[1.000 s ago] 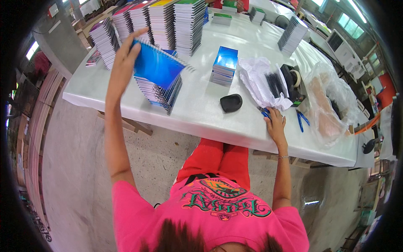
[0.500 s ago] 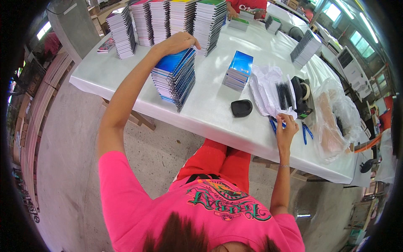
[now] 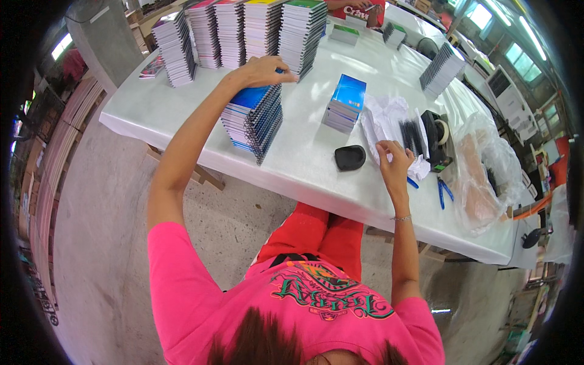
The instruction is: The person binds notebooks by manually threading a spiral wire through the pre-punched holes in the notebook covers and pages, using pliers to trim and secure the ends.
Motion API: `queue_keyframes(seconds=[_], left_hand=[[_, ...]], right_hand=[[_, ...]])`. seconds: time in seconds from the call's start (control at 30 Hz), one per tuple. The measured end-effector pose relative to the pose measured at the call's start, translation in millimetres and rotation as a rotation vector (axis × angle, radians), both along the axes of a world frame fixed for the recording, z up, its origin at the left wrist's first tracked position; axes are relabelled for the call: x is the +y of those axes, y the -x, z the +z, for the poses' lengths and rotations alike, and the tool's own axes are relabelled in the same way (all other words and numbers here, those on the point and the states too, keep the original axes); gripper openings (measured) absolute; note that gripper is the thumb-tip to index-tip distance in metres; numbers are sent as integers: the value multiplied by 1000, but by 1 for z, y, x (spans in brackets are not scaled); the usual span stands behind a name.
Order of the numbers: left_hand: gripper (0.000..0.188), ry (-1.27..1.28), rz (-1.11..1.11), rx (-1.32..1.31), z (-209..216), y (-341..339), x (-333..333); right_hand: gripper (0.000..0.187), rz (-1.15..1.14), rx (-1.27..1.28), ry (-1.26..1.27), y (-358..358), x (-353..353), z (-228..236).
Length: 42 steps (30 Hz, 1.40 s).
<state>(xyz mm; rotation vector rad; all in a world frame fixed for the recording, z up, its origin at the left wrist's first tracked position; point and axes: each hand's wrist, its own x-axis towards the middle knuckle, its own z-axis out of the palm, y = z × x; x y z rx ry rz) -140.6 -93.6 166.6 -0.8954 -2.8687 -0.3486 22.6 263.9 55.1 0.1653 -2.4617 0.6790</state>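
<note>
A stack of blue-covered spiral notebooks (image 3: 250, 121) stands at the left front of the table, coils facing right. My left hand (image 3: 264, 72) is over its far top edge with curled fingers; the fingertips are partly hidden behind the stack. At the right, my right hand (image 3: 396, 159) has its fingers closed at the near left part of a crumpled white paper (image 3: 384, 114). Loose black coils (image 3: 411, 135) lie on that paper. Partly under the right hand lies a blue-handled tool (image 3: 412, 182). Blue-handled pliers (image 3: 444, 191) rest farther right.
A small stack of blue booklets (image 3: 345, 103) and a black rounded object (image 3: 350, 157) stand mid-table. Tall notebook stacks (image 3: 231, 36) line the far left. A black tape dispenser (image 3: 439, 143) and a clear plastic bag (image 3: 486, 176) are right. Across the table, a person in red (image 3: 359, 11) works.
My right hand has moved left and away from me along the paper, whose near edge has shifted. My left hand has come slightly nearer and right at the stack top.
</note>
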Motion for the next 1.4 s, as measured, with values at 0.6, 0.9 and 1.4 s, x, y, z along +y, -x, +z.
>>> queue_keyframes(seconds=[0.6, 0.9, 1.4], left_hand=[[33, -183, -95, -111, -1, -2, -16], [33, -210, -121, -125, -3, 2, -19], [34, -764, -246, -56, 11, -129, 60]], right_hand=[[13, 95, -117, 131, 39, -2, -9], [43, 171, -214, 715, 98, -10, -5], [34, 168, -320, 1123, 138, -17, -14]])
